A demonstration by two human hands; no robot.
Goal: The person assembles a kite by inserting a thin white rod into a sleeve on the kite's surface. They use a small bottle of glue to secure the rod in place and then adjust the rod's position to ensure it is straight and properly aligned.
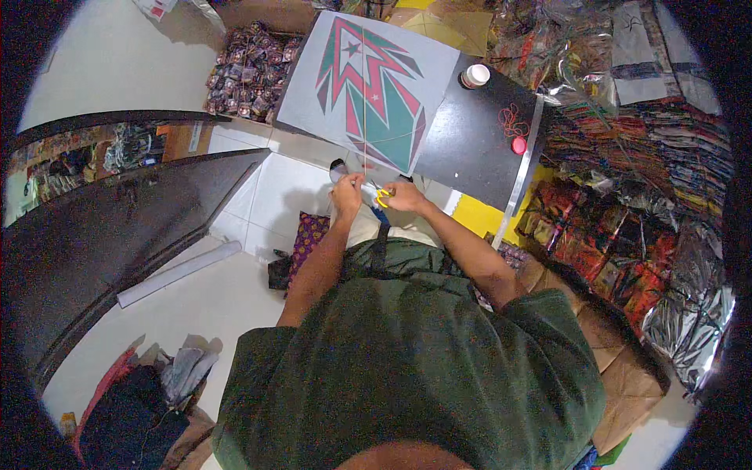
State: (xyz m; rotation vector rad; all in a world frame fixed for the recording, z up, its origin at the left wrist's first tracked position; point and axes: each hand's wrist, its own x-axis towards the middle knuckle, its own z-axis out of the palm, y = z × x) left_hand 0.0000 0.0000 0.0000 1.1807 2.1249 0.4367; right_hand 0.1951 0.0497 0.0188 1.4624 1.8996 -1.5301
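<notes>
A white paper kite with a red and green star pattern lies on the black table, a thin stick running down its middle. At its lower corner, my left hand is closed in a pinch on what looks like a thin string; its far end is too fine to follow. My right hand grips yellow-handled scissors, their blades pointing toward the left fingertips. Both hands are close together, just off the table's near edge above my lap.
On the table stand a white jar, a red cap-like spool and tangled red thread. Stacked wrapped packs crowd the right side. A box of small packets is at the back left. A white roll lies on the floor.
</notes>
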